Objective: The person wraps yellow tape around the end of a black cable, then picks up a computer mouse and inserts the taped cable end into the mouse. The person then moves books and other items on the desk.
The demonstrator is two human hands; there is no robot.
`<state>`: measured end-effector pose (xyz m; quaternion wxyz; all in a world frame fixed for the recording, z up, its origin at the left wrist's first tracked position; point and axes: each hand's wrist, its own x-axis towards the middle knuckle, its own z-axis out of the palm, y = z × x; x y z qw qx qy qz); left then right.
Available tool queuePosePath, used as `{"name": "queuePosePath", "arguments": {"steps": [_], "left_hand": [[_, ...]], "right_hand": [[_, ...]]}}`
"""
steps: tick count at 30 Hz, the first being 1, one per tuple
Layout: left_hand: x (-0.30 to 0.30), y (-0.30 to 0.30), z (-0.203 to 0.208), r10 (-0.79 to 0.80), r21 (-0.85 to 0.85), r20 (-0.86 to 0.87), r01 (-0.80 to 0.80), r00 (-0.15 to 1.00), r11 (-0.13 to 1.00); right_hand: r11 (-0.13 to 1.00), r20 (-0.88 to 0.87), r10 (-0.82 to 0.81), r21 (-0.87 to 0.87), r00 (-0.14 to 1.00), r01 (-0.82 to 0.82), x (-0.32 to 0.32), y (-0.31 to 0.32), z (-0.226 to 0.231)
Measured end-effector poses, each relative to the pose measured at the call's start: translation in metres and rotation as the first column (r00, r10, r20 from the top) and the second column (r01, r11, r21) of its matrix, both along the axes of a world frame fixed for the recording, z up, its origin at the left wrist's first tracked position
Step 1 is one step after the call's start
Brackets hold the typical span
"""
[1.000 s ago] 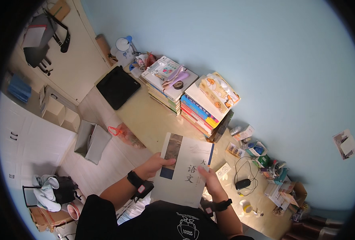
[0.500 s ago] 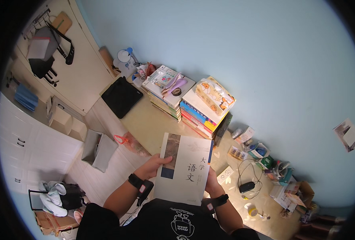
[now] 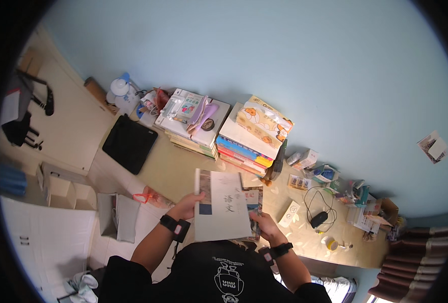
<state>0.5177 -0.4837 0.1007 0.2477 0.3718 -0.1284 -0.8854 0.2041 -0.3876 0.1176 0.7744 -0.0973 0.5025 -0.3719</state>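
Note:
In front of my chest I hold two books, one over the other. The upper one is a pale book (image 3: pixel 223 222) with dark print and a picture strip down its left side. My left hand (image 3: pixel 188 204) is closed on its left edge, thumb on the cover. From behind its right edge shows a second, darker book (image 3: pixel 254 201) with a colourful cover, mostly hidden. My right hand (image 3: pixel 267 225) is closed on the right edge of this second book, its thumb on top.
Beyond the books, two book stacks (image 3: pixel 196 146) stand against the wall; a tissue pack (image 3: pixel 264 121) tops the right one. A black laptop-like case (image 3: pixel 130 144) lies at the desk's left end. On the right are a power strip (image 3: pixel 289 213), a black adapter (image 3: pixel 319 219) with cable, and a yellow-rimmed roll (image 3: pixel 331 244).
The second book now sticks out further right from behind the pale book, with my right hand on it. My view has turned, and desk and door have shifted left.

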Motion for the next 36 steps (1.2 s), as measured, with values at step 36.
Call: {"name": "queuePosePath", "arguments": {"steps": [36], "left_hand": [[0.065, -0.12, 0.132, -0.156, -0.351, 0.031, 0.156, 0.987, 0.923]], "right_hand": [[0.812, -0.912, -0.409, -0.37, 0.012, -0.451, -0.028, -0.19, 0.203]]}}
